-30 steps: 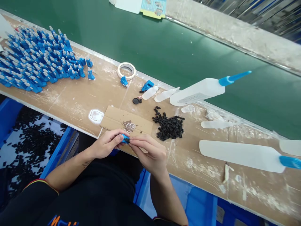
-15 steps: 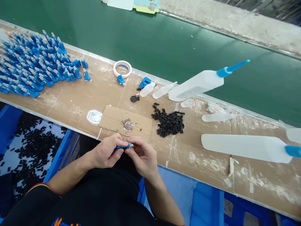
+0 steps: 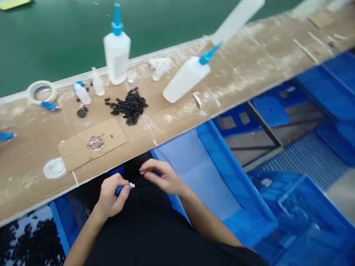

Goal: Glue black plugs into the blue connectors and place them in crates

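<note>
My left hand (image 3: 113, 195) is closed around a small blue plastic part (image 3: 119, 189), whose pale grey tip points right from between thumb and finger. To its right, apart from the part, my right hand (image 3: 164, 178) is held over my lap with fingers loosely curved and the thumb slightly apart; nothing shows in it, though it is a little blurred. Beyond both hands, a cardboard piece (image 3: 79, 146) lies at the table edge, bearing a small round patch of brownish liquid (image 3: 96, 143). A pile of small black pieces (image 3: 130, 107) lies behind it.
Along the table stand a tape roll (image 3: 32, 92), small white bottles (image 3: 97, 83) and a large blue-nozzled bottle (image 3: 118, 57). Another large bottle (image 3: 187, 79) lies to the right. Below the edge are a blue bin (image 3: 235, 177) and a bin of black pieces (image 3: 36, 240).
My right hand has let go of the blue part and moved away to the right. The left hand still holds it. My view has swung to the right.
</note>
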### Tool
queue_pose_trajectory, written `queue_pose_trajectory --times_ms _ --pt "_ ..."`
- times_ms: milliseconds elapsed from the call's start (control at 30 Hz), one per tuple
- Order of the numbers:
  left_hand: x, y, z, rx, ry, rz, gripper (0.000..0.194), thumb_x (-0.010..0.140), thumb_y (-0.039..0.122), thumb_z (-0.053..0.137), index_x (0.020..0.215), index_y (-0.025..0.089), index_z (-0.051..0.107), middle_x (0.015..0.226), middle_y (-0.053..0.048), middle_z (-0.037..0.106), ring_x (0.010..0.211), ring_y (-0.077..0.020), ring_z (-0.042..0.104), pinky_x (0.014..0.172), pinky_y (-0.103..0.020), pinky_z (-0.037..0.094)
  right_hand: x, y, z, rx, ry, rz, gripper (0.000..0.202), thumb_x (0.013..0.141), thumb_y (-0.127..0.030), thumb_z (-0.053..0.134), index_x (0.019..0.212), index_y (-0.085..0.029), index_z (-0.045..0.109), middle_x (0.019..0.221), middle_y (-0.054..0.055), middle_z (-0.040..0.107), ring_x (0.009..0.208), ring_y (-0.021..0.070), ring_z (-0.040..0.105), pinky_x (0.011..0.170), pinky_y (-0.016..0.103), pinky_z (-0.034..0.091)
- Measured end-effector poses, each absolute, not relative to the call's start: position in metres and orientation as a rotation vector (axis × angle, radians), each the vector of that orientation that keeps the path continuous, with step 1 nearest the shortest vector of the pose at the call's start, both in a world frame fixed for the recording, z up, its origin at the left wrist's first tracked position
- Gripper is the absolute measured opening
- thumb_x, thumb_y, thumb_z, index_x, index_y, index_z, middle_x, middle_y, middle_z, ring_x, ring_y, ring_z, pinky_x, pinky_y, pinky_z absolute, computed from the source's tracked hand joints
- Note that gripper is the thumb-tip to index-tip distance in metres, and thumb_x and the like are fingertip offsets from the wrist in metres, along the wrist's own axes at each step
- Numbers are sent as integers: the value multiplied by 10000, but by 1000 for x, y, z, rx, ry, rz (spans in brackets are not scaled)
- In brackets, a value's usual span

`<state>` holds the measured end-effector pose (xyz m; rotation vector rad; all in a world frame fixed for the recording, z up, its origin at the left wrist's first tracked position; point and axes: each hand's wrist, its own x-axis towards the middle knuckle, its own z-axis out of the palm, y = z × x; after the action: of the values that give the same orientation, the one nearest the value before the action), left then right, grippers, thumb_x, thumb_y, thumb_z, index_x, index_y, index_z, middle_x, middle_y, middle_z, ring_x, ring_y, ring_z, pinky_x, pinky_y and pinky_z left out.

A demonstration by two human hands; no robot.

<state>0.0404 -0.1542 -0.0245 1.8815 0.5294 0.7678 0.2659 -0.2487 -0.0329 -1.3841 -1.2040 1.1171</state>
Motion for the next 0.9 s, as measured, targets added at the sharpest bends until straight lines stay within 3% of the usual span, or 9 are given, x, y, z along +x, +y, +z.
queue_pose_trajectory --times_ms 100,167,233,333,467,700,800,900 --pt "83 -156 -28 2160 268 414 102 942 221 566 850 196 602 686 -23 604 610 -147 511 593 -294 383 338 -347 -87 -2186 -581 680 388 888 -556 581 975 -189 670 825 58 717 757 204 697 719 358 591" --pt "113 -162 -34 2316 94 254 241 946 338 585 755 193 594 642 -29 597 615 -161 506 606 -313 378 371 -413 -128 -2415 -261 475 491 897 -579 492 1053 -145 659 931 141 713 885 278 687 829 478 563" --pt "140 -173 -43 2423 -75 129 359 937 414 587 655 192 573 597 -31 552 616 -170 493 610 -326 371 387 -468 -164 -2578 3 298 537 878 -559 471 1094 -97 642 1076 236 673 1092 365 616 989 594 454" --pt "176 -200 -56 2489 -310 -74 385 946 340 541 601 175 587 678 -67 564 699 -189 535 666 -345 409 388 -522 -206 -2719 265 147 568 850 -477 482 1202 -46 594 1304 312 561 1305 423 457 1102 629 317" --pt "219 -248 -73 2451 -500 -534 354 993 332 476 810 129 700 933 -134 646 898 -239 633 826 -372 498 384 -559 -243 -2802 421 63 617 852 -405 483 1340 -31 536 1480 311 438 1397 437 357 1118 633 295" --pt "285 -293 -108 2449 -352 -1033 259 923 188 556 1121 69 673 1145 -213 662 1041 -313 684 858 -407 568 396 -590 -275 -2839 416 1 649 882 -428 482 1414 -59 522 1513 273 446 1400 442 383 1102 628 338" --pt "304 -294 -116 2409 -274 -1247 324 941 265 608 1216 94 622 1212 -174 656 1086 -273 669 914 -434 568 398 -596 -281 -2845 407 -29 650 895 -431 484 1439 -75 501 1523 262 440 1404 433 386 1103 619 347" --pt "318 -291 -122 2310 -236 -1462 326 955 362 627 1183 130 632 1195 -109 664 1058 -227 663 906 -434 578 399 -598 -284 -2848 396 -54 643 900 -417 490 1443 -74 495 1527 265 433 1409 433 385 1111 620 345"
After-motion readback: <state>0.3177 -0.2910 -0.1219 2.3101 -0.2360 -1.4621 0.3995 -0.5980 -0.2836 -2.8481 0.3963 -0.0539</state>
